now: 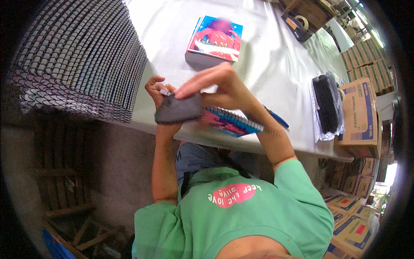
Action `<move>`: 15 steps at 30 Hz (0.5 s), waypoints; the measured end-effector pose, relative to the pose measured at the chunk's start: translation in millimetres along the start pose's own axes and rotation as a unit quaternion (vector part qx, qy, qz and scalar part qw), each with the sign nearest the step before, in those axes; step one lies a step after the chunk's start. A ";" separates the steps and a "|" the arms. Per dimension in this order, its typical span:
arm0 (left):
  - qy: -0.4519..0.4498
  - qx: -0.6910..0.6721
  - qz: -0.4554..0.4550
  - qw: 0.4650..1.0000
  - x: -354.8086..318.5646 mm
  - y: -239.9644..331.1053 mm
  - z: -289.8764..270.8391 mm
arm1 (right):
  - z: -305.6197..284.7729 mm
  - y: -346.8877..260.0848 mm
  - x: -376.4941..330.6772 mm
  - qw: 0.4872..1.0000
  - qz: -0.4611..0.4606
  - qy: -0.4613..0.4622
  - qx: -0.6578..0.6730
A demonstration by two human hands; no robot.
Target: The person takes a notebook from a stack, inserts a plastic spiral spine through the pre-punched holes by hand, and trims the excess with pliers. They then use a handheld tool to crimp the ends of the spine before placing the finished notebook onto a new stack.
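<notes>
Hands met over the near edge of the white table [267,64]. Left hand [158,93] pinched the dark gray pad [179,110] at its left end. Right hand [217,86] pressed its fingers on the pad's top, closed around it, just above a spiral notebook [233,123].

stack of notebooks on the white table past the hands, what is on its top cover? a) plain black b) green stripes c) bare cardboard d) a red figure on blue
d: the stack of notebooks shows a red figure on a blue cover, lying on the white table.
</notes>
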State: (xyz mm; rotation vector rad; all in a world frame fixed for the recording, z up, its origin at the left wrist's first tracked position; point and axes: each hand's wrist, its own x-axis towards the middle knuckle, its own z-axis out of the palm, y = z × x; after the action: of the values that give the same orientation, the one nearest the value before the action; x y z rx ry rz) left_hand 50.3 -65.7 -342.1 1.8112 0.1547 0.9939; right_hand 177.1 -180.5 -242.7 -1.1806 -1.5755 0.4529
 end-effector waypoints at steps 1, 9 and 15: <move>0.008 -0.081 -0.030 0.996 -2.9 -1.4 4.8 | -1.7 15.8 -4.8 0.994 0.097 -0.009 -0.049; 0.072 -0.201 -0.106 0.971 2.9 15.4 0.2 | -63.5 34.2 -112.5 0.798 0.293 0.178 -0.496; 0.177 -0.177 -0.137 0.958 1.2 56.5 12.3 | -19.5 -37.9 -227.3 0.648 0.545 0.113 -0.520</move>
State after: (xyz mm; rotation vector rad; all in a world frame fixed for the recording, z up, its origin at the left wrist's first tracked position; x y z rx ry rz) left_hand 41.2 -100.6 -296.9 1.2386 0.4090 1.0614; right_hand 164.8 -396.9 -323.2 -2.9647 -0.5982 0.0410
